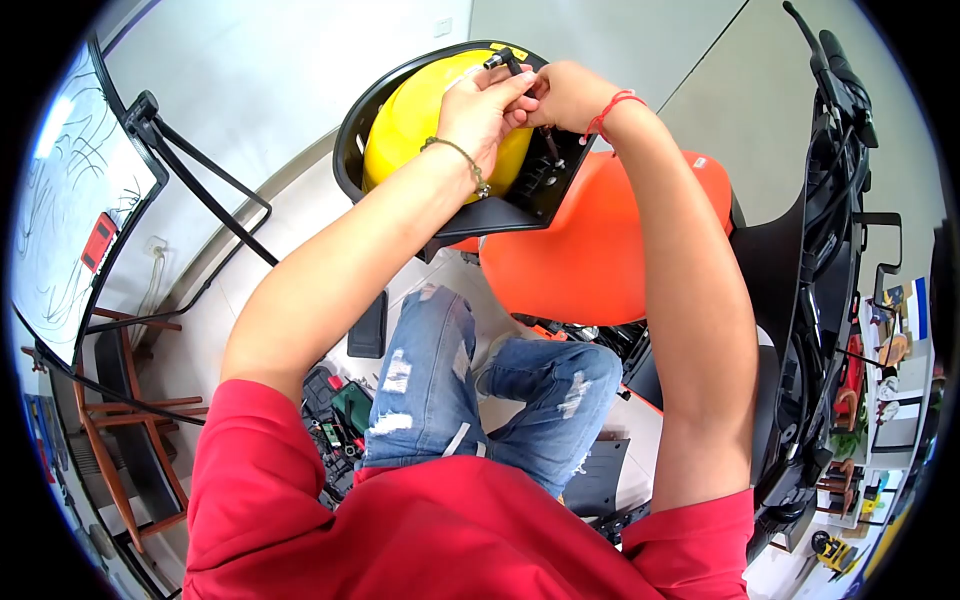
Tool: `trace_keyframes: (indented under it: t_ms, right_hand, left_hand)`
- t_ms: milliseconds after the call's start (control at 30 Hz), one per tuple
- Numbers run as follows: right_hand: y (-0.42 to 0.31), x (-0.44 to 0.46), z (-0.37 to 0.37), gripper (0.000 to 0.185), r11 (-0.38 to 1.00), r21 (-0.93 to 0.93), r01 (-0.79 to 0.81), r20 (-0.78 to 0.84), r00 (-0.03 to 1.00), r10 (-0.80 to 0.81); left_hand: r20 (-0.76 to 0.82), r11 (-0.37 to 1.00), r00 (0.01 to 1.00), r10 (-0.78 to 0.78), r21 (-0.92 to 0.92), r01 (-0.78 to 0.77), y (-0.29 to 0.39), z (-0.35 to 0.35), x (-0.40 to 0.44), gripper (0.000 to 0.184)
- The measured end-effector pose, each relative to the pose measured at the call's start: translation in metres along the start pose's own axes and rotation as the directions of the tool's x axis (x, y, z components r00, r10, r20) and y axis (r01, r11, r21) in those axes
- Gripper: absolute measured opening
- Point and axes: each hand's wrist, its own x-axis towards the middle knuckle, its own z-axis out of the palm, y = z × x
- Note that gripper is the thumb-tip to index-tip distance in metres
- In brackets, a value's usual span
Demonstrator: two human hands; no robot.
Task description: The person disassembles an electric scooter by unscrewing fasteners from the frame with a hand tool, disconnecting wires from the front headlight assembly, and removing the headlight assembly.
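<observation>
Black and slim, with a shiny metal end, the tool (512, 66) is pinched in the closed fingers of the left hand (480, 110), above the yellow shell (408, 118). The right hand (572, 96) is curled in against the left fingertips; what is gripped by it is hidden. Both arms are stretched forward, and the hands are brought together near the bin's far edge. The shell is ringed by the black bin (347, 160), bordered on the right by the orange seat (580, 250). Room is left between hands and wall (590, 30).
</observation>
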Motion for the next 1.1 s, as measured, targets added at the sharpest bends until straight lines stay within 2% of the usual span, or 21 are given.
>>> trace_keyframes:
  t_ms: [100, 200, 233, 333, 400, 533, 600, 633, 700, 767, 800, 833, 900, 933, 967, 1033, 1067, 1100]
  right_hand:
    - [-0.005, -0.007, -0.003, 0.033, 0.999, 0.025, -0.045, 0.02, 0.999, 0.044]
    - [0.001, -0.002, -0.001, 0.035, 0.999, 0.031, 0.011, -0.035, 0.999, -0.009]
    - [0.001, -0.003, -0.001, 0.039, 0.998, 0.058, 0.015, -0.035, 0.999, -0.013]
    - [-0.008, -0.012, -0.006, 0.046, 0.995, 0.101, -0.007, -0.025, 1.0, 0.01]
    - [-0.007, -0.013, -0.007, 0.055, 0.989, 0.145, -0.023, -0.018, 1.0, 0.026]
    - [-0.005, -0.004, -0.003, 0.043, 0.987, 0.159, -0.027, 0.004, 1.0, 0.027]
    - [-0.007, -0.005, -0.001, 0.03, 0.999, 0.049, -0.008, 0.011, 1.0, 0.008]
    - [-0.007, -0.003, 0.001, 0.03, 0.999, 0.043, -0.006, 0.015, 1.0, 0.005]
    - [-0.003, -0.002, 0.006, 0.026, 0.999, 0.035, 0.007, -0.01, 1.0, -0.007]
    - [0.0, 0.001, 0.005, 0.026, 0.999, 0.042, 0.002, -0.007, 1.0, -0.002]
    - [-0.004, -0.002, 0.002, 0.029, 1.0, 0.023, -0.017, -0.006, 1.0, 0.017]
    - [-0.006, -0.004, 0.0, 0.033, 0.999, 0.003, -0.036, -0.004, 0.999, 0.036]
    - [-0.005, -0.004, 0.001, 0.04, 0.998, 0.06, -0.031, -0.018, 0.999, 0.032]
    - [-0.005, -0.004, 0.001, 0.048, 0.992, 0.124, -0.024, -0.038, 0.999, 0.029]
    - [-0.006, -0.005, 0.0, 0.048, 0.992, 0.121, -0.025, -0.036, 0.999, 0.03]
    - [-0.014, -0.011, -0.006, 0.06, 0.984, 0.158, -0.078, 0.037, 0.997, 0.073]
    - [-0.005, -0.003, -0.002, 0.048, 0.981, 0.189, -0.043, 0.013, 0.999, 0.042]
    - [-0.001, 0.001, 0.001, 0.048, 0.981, 0.189, -0.042, 0.013, 0.999, 0.04]
  left_hand:
    - [-0.035, 0.998, 0.999, -0.011, 0.069, 0.014, 0.002, 0.001, -0.001, 0.02]
    - [0.228, 0.993, 0.972, -0.052, 0.111, 0.027, 0.017, -0.011, 0.0, 0.028]
    - [0.257, 0.987, 0.963, -0.086, 0.156, 0.047, 0.025, -0.018, 0.004, 0.03]
    - [0.248, 0.968, 0.965, -0.081, 0.249, 0.017, 0.031, -0.022, 0.007, 0.024]
    - [0.244, 0.852, 0.97, -0.021, 0.512, -0.111, 0.035, -0.023, 0.013, 0.018]
    - [0.188, 0.772, 0.981, 0.036, 0.619, -0.147, 0.036, -0.017, 0.017, 0.026]
    - [0.148, 0.782, 0.986, 0.081, 0.604, -0.155, 0.027, -0.012, 0.019, 0.027]
    - [0.105, 0.792, 0.986, 0.127, 0.588, -0.164, 0.024, -0.013, 0.02, 0.029]
    - [0.117, 0.777, 0.988, 0.098, 0.612, -0.149, 0.023, -0.015, 0.021, 0.031]
    - [0.095, 0.913, 0.995, 0.018, 0.405, -0.055, 0.016, -0.012, 0.017, 0.026]
    - [0.181, 0.948, 0.983, -0.041, 0.318, -0.019, 0.015, -0.013, 0.015, 0.02]
    - [0.18, 0.95, 0.983, -0.04, 0.313, -0.019, 0.014, -0.017, 0.015, 0.02]
    - [0.282, 0.997, 0.957, -0.07, -0.003, 0.074, 0.015, -0.023, 0.012, 0.021]
    - [0.283, 0.998, 0.957, -0.061, 0.031, 0.054, 0.015, -0.025, 0.012, 0.021]
    - [0.283, 0.998, 0.957, -0.06, 0.028, 0.055, 0.016, -0.024, 0.011, 0.021]
    - [0.237, 0.995, 0.97, -0.047, 0.094, 0.026, 0.015, -0.022, 0.009, 0.019]
    - [0.235, 0.995, 0.971, -0.046, 0.094, 0.024, 0.014, -0.021, 0.009, 0.019]
    - [0.186, 0.996, 0.981, -0.056, 0.074, 0.043, 0.013, -0.019, 0.008, 0.019]
